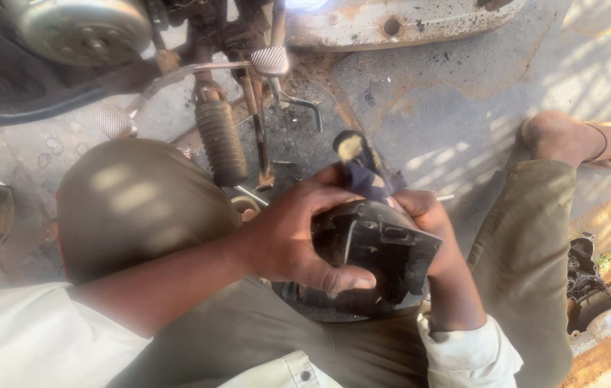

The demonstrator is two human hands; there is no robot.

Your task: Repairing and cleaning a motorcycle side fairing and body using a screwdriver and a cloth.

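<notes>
Here both hands, left hand [295, 233] and right hand [428, 223], clasp a black part [381, 244].

Matt black plastic cover [381, 248], dark cloth rag [363, 172], rough concrete floor [449, 108].

I see a rough concrete floor [456, 108], grey, cracked and stained dark with oil near the middle. A motorcycle's kickstand [256, 133] and ribbed rubber footpeg [221, 140] hang low over the stained patch; I cannot tell exactly where they touch down. A rusty metal plate [392, 21] lies flat along the top edge. A sandalled foot [586, 140] rests on the floor at the right. Striped sunlight falls across the right side, and bare reddish soil [607, 359] borders the lower right corner.
</notes>
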